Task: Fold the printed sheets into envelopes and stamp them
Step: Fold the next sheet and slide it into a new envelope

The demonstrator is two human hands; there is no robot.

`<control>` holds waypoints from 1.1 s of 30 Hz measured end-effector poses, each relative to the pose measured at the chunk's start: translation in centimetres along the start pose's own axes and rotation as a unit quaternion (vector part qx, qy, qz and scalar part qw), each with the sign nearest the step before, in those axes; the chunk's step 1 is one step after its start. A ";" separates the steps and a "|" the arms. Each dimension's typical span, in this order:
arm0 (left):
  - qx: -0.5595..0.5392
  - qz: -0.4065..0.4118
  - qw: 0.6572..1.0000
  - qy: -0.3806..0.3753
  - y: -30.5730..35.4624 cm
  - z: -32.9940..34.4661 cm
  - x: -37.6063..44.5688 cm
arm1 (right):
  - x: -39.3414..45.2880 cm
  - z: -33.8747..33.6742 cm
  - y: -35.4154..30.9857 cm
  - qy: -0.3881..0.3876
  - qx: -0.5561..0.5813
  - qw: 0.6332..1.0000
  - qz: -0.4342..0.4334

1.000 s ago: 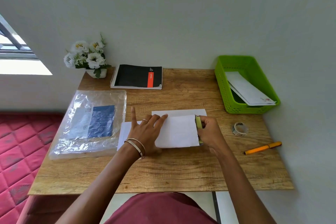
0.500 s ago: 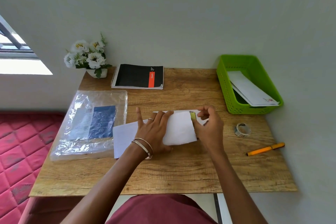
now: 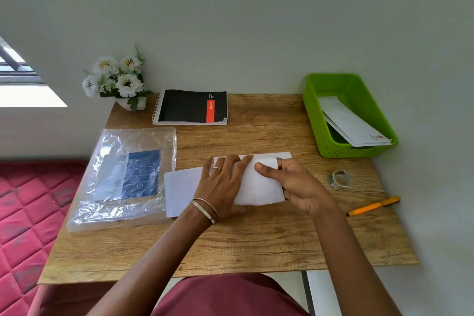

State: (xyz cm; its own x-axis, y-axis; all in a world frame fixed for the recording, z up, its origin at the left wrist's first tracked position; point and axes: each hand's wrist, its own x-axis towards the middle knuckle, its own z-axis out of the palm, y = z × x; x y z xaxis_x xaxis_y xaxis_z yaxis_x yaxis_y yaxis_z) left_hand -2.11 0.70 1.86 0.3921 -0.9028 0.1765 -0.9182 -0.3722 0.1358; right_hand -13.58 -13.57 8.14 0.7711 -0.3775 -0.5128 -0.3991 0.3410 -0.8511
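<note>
From the head camera, the left hand (image 3: 220,187) lies flat with fingers spread over the middle of the white sheet (image 3: 256,185), apparently to pin the thin paper against the wooden table (image 3: 256,238) so it cannot slide while a flap is turned. The right hand (image 3: 300,185) curls around the sheet's right edge, thumb on top and fingers behind, holding the folded flap over; whether anything else sits in that palm cannot be told. The sheet lies at the centre of the table, its left part still flat and a strip showing beyond the fold at the far side. It looks light and limp, so creasing likely needs firm pressure. Finished envelopes (image 3: 354,123) lean in the perforated green basket (image 3: 315,120) at the far right, probably kept apart from the work. A crinkled clear plastic bag (image 3: 123,177) lies left, a tape roll (image 3: 339,179) and an orange pen (image 3: 373,206) right.
</note>
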 end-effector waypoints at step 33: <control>-0.052 -0.166 0.981 -0.083 -6.6 -2.4 -1.3 | 9.0 -3.4 3.8 0.388 -0.263 0.882 0.055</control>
State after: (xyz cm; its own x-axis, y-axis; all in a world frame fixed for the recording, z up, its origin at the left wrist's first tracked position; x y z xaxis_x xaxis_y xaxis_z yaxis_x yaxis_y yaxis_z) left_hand 3.61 4.82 3.12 0.6458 -0.7616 -0.0539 -0.7273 -0.6351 0.2601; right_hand -9.88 -18.59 -0.13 0.2234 -0.9115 -0.3454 -0.7823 0.0438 -0.6214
